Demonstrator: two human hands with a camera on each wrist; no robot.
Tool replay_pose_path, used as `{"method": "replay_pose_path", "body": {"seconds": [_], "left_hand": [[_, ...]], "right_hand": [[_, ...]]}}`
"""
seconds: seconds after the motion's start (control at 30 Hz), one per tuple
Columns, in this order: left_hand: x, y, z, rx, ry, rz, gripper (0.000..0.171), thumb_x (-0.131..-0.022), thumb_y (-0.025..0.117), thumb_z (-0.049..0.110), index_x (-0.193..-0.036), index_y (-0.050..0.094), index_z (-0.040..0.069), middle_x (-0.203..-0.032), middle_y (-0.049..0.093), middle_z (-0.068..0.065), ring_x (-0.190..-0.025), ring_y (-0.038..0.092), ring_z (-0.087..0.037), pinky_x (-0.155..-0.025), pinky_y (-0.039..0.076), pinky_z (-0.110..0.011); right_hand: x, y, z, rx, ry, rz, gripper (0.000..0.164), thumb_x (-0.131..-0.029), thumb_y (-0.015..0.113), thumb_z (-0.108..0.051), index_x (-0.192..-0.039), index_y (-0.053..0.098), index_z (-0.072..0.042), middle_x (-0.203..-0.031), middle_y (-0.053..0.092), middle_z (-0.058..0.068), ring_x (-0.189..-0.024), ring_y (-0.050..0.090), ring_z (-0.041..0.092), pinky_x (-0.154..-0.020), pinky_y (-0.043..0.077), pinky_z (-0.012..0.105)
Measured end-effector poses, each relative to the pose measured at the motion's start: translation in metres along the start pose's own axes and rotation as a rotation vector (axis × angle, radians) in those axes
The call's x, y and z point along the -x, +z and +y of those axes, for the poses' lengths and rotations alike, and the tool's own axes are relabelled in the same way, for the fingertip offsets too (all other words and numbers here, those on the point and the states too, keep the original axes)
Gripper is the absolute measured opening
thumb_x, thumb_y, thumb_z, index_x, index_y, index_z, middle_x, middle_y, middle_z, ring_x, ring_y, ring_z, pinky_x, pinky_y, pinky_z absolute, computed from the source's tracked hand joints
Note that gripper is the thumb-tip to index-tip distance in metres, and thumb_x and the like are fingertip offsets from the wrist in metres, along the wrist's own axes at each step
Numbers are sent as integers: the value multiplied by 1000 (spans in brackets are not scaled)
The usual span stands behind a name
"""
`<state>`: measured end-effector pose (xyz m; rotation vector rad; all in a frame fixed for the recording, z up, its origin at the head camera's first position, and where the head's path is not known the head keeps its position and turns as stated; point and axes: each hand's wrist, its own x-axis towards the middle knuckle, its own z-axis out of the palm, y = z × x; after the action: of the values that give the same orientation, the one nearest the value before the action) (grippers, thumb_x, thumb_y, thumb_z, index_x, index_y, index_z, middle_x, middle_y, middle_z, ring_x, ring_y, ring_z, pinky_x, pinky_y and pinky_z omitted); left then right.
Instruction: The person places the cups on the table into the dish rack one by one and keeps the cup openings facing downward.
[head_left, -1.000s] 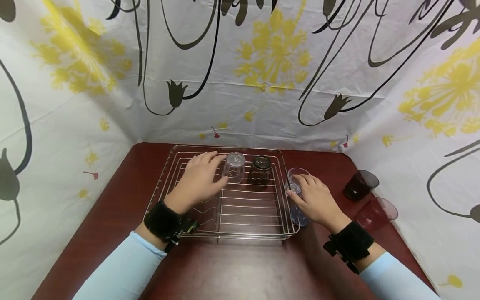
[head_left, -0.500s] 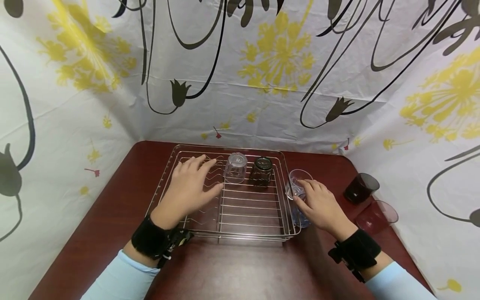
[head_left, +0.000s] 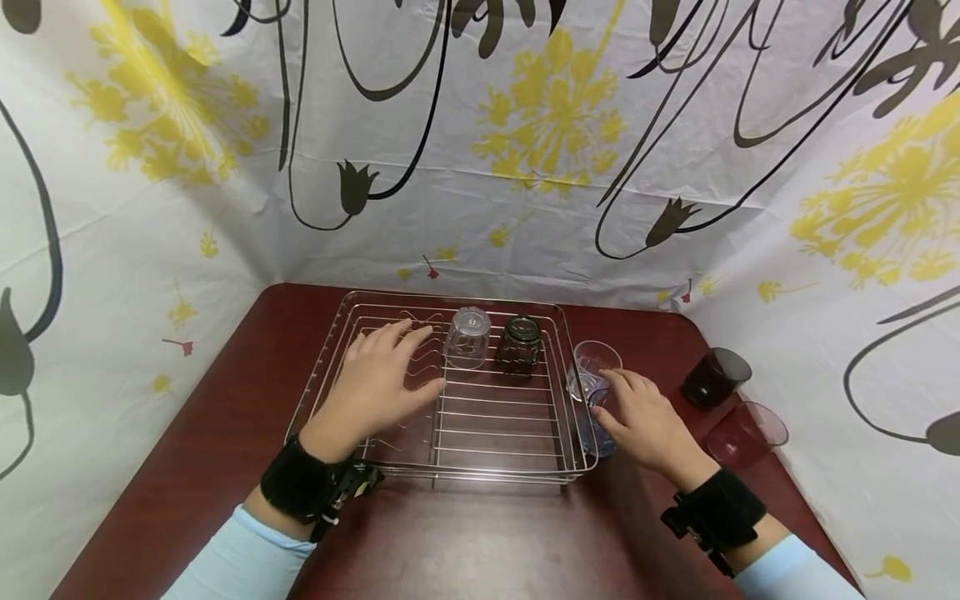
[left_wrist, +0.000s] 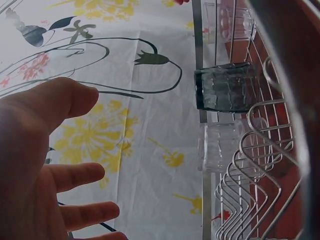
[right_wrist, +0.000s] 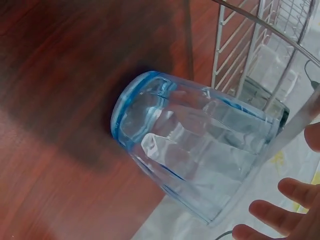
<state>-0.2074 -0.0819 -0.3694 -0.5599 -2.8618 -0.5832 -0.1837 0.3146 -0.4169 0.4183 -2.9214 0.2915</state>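
My left hand (head_left: 372, 382) hovers over the left part of a metal dish rack (head_left: 495, 477), thumb and fingers spread, holding nothing. Inside the rack, to the right of that hand, an upturned clear glass (head_left: 468, 339) stands beside an upturned dark glass (head_left: 519, 345); both show in the left wrist view as well. Above a blue-tinted glass (right_wrist: 200, 140) just outside the rack's right side is my right hand (head_left: 647, 422), its fingers spread near the rim. The right wrist view shows a gap between the fingers and this glass. Just beyond it stands another clear glass (head_left: 598, 357).
Farther right on the dark red table (head_left: 495, 542), a dark tumbler (head_left: 708, 382) and a pinkish-red glass (head_left: 742, 437) stand near the right-hand sheet. Patterned white sheets (head_left: 465, 225) enclose the back and sides. Wavy wire dividers (left_wrist: 250, 165) line the rack's left part.
My left hand has drawn back leftward from the upturned clear glass. My right hand has shifted slightly right and nearer to me, over the blue-tinted glass, uncovering more of the clear glass behind.
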Motion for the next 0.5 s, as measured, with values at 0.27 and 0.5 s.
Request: {"method": "replay_pose_path", "body": {"seconds": [0.27,0.5], "left_hand": [[3,1,3,-8,0,-17,78,-89,62,62,-153,41,23,-159,36,-13,-146,33,-37,-116,21,-68],[1,5,4,-17,-6,-34,77,-89,61,63,-153,42,23,-159,36,-13,-146,33,-36,-116,22,-66]], "right_hand": [[3,7,1,26,14,-19,64,-93,64,-34,-145,46,-3,-141,49,23,-132,44,46,-102,41,65],[7,8,-2,26,23,-49,65,-91,67,-32,-146,45,-3,-142,48,23,-128,47,46,-99,45,62]]}}
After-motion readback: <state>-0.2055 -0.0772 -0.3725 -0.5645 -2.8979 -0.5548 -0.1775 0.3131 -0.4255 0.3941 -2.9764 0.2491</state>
